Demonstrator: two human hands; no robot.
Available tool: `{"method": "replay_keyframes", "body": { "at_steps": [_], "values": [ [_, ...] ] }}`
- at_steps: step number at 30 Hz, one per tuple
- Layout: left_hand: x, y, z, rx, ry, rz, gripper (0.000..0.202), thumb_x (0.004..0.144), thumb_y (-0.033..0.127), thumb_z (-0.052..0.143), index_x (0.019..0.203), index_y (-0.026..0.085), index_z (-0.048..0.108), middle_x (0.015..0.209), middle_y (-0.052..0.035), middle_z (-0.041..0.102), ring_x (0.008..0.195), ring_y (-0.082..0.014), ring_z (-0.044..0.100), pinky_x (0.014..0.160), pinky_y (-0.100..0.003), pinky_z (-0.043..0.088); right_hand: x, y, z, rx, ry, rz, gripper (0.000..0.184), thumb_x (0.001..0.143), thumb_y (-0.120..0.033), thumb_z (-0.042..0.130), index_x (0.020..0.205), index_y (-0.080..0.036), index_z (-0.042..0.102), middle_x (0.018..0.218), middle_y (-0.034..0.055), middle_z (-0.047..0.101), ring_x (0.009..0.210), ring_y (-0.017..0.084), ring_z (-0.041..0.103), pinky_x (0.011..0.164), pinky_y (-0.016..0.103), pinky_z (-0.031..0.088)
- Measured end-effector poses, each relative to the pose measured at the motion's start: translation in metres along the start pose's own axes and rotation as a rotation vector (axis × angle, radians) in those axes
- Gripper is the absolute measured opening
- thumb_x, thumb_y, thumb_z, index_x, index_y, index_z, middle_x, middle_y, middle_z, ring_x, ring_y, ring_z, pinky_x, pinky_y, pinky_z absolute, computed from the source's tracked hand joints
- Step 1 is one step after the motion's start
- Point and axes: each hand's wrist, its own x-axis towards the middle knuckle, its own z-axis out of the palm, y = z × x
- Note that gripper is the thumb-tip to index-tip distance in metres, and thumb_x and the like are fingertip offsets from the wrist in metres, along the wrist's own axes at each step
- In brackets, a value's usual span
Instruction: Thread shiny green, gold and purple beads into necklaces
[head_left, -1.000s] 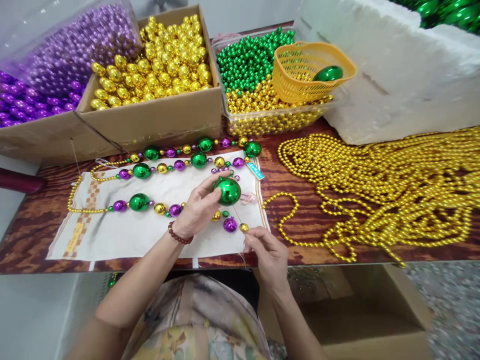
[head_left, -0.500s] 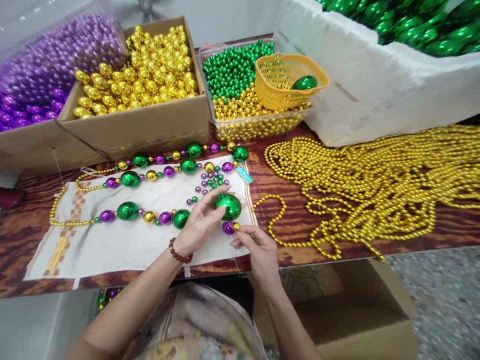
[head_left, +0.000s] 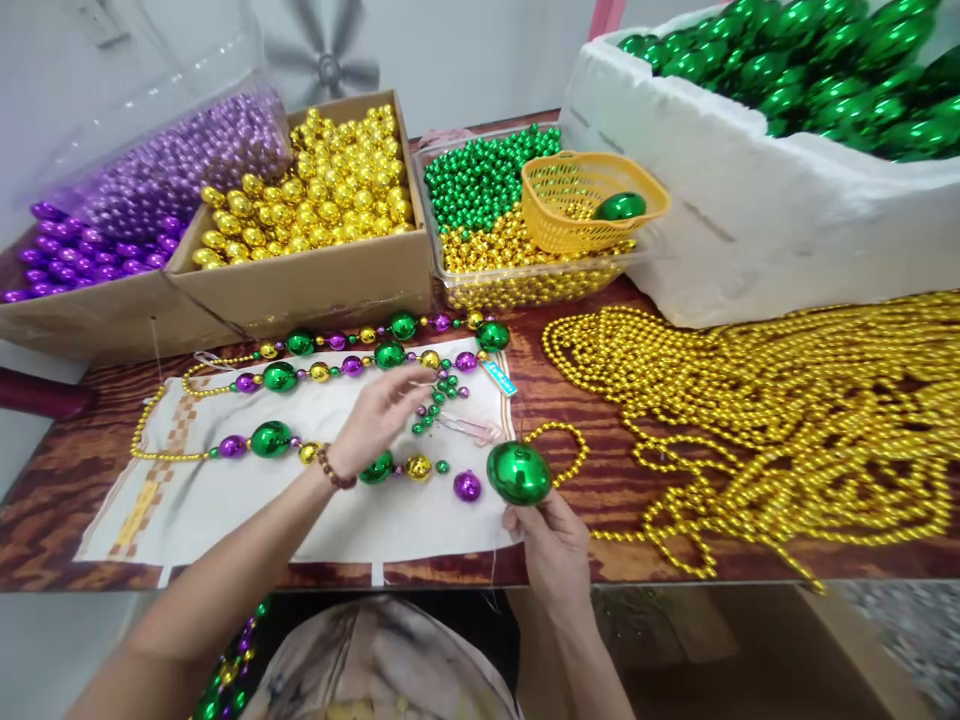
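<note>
My right hand grips a large green bead above the cloth's right edge. Reaching over a pile of small green and purple beads, my left hand has its fingers apart; nothing shows clearly between them. Below the pile, a purple bead lies on the white cloth. The lower side of a bead necklace ends near a gold bead and a small green bead; my left wrist covers part of it. A blue tag lies near the upper strands.
Gold bead chains spread over the table's right side. Behind stand a cardboard box of gold and purple beads, a clear tub of small beads, a yellow basket and a foam box of green beads.
My left hand has left the large green bead and moved up-left to the small beads. My right hand now holds that bead. The purple bead rests on the cloth. The view has tilted upward.
</note>
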Motion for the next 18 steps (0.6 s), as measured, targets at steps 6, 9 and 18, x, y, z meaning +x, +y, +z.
{"method": "replay_keyframes", "body": {
  "at_steps": [6, 9, 18],
  "values": [
    [0.031, -0.03, -0.024, 0.878, -0.175, -0.01, 0.021, 0.093, 0.019, 0.051, 0.092, 0.019, 0.072, 0.098, -0.0107, 0.07, 0.092, -0.0251, 0.064, 0.084, -0.035, 0.046, -0.002, 0.006, 0.004, 0.022, 0.022, 0.016, 0.02, 0.085, -0.037, 0.074, 0.08, -0.019, 0.066, 0.057, -0.0024, 0.058, 0.052, 0.012, 0.049, 0.053, 0.024, 0.04],
    [0.028, -0.035, -0.018, 1.044, -0.301, -0.027, 0.022, 0.094, 0.021, 0.049, 0.104, 0.019, 0.068, 0.108, -0.0117, 0.067, 0.094, -0.0253, 0.063, 0.076, -0.032, 0.046, -0.002, 0.003, 0.004, -0.008, 0.022, 0.02, 0.022, 0.085, -0.038, 0.073, 0.077, -0.019, 0.065, 0.057, -0.0019, 0.057, 0.052, 0.013, 0.049, 0.053, 0.024, 0.04],
    [0.025, -0.045, -0.021, 0.853, -0.267, -0.055, 0.012, 0.092, 0.016, 0.051, 0.091, 0.016, 0.063, 0.098, -0.0103, 0.062, 0.086, -0.0218, 0.06, 0.081, -0.034, 0.047, -0.001, 0.0, 0.003, -0.037, -0.004, 0.027, 0.021, 0.087, -0.037, 0.071, 0.077, -0.02, 0.065, 0.057, -0.0018, 0.058, 0.052, 0.013, 0.05, 0.053, 0.023, 0.04]
  ]
}}
